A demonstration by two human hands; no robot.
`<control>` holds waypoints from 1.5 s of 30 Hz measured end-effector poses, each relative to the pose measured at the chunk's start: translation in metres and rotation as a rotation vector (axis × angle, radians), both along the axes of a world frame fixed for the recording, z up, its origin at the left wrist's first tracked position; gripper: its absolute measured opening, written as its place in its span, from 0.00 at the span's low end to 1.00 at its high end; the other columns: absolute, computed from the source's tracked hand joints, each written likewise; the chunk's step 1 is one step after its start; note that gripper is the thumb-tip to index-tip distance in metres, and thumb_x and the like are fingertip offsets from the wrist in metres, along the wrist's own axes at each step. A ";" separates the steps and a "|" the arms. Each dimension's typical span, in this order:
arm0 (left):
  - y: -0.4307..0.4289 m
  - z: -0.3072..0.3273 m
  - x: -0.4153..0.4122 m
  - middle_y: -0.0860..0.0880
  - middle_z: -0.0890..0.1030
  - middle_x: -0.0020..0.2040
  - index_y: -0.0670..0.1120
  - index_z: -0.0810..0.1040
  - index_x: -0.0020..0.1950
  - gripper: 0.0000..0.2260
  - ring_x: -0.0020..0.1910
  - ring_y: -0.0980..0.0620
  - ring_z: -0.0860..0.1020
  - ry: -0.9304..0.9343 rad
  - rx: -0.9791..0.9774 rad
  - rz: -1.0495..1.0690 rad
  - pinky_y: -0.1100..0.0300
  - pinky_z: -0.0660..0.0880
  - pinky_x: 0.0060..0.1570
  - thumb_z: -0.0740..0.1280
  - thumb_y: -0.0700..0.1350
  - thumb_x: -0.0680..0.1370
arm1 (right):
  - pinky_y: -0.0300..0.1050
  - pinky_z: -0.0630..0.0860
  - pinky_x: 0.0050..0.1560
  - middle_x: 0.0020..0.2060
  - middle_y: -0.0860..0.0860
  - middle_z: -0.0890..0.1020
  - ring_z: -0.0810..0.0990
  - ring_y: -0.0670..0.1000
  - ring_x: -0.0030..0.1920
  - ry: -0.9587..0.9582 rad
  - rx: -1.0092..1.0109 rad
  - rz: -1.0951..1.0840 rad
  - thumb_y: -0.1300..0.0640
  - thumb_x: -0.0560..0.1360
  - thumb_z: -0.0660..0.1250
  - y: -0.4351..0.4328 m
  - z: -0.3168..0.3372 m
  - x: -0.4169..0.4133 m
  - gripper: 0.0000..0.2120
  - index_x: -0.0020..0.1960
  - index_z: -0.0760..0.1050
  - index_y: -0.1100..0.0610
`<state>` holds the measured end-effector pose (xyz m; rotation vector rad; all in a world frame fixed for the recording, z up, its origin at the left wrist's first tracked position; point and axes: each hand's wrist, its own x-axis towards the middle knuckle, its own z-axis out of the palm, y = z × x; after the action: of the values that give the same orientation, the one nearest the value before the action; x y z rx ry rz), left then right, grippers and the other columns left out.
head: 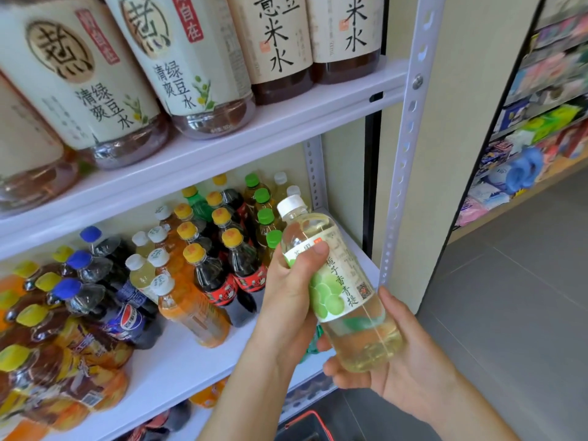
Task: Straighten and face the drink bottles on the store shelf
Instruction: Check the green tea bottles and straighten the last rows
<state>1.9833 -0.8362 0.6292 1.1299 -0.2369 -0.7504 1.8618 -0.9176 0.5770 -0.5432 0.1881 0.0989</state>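
A pale green tea bottle with a white cap and a grape label is held tilted in front of the shelf's right end. My left hand grips its upper label, thumb across the front. My right hand cups its base from below and behind. The white middle shelf carries rows of cola, orange tea and green-capped bottles. A bare strip of shelf lies in front of them.
Large tea bottles stand on the upper shelf. A white perforated upright bounds the shelf on the right. More bottles sit on the lowest shelf, and a red-rimmed basket is on the floor. Another stocked rack stands far right.
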 end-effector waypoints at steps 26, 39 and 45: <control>0.004 0.001 0.019 0.41 0.82 0.51 0.43 0.73 0.67 0.29 0.48 0.42 0.82 -0.004 -0.011 0.058 0.41 0.79 0.53 0.72 0.44 0.66 | 0.51 0.82 0.39 0.53 0.66 0.81 0.84 0.64 0.43 0.082 -0.182 -0.188 0.35 0.68 0.69 0.008 0.010 -0.003 0.31 0.60 0.80 0.57; 0.015 0.007 0.038 0.48 0.82 0.41 0.48 0.75 0.54 0.18 0.35 0.54 0.82 -0.328 0.234 -0.169 0.67 0.73 0.24 0.74 0.51 0.68 | 0.51 0.80 0.50 0.51 0.42 0.81 0.84 0.51 0.46 0.150 -0.988 -0.447 0.44 0.57 0.80 0.012 -0.012 -0.006 0.33 0.59 0.70 0.39; 0.015 0.009 0.040 0.44 0.84 0.46 0.45 0.73 0.57 0.23 0.39 0.50 0.85 -0.417 0.351 -0.199 0.56 0.81 0.35 0.78 0.49 0.68 | 0.43 0.80 0.44 0.52 0.40 0.77 0.83 0.49 0.45 0.202 -1.131 -0.525 0.48 0.55 0.79 0.013 -0.020 -0.006 0.37 0.60 0.68 0.39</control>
<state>2.0237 -0.8215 0.6378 1.6123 -0.5917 -0.7422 1.8558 -0.9044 0.5573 -1.5888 0.5873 -0.5014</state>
